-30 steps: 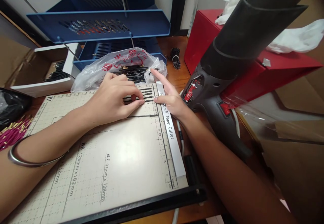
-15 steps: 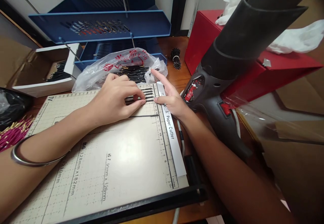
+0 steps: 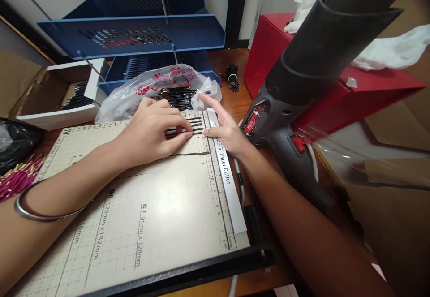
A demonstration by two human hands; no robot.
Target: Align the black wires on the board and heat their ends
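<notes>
A cream paper cutter board [image 3: 168, 198] with printed grids and a ruler lies across the table. Several thin black cords [image 3: 196, 125] lie side by side at its top right, and one more black cord [image 3: 195, 154] lies apart below them. My left hand [image 3: 161, 129] rests over the row, thumb and fingertips closed on the cords, whose left parts it hides. At the cords' right ends is my right hand [image 3: 225, 129], its thumb tip by the ruler and its index finger stretched out toward the plastic bag. It holds nothing visible.
Behind the board are a clear plastic bag [image 3: 127, 91] of black cords, a white box [image 3: 57, 118] and a blue rack [image 3: 195, 32]. A grey heat gun [image 3: 278, 113] stands right, before a red box [image 3: 265, 41]. Tied black cords [image 3: 232, 77] lie behind; magenta cords [image 3: 20, 178] lie left.
</notes>
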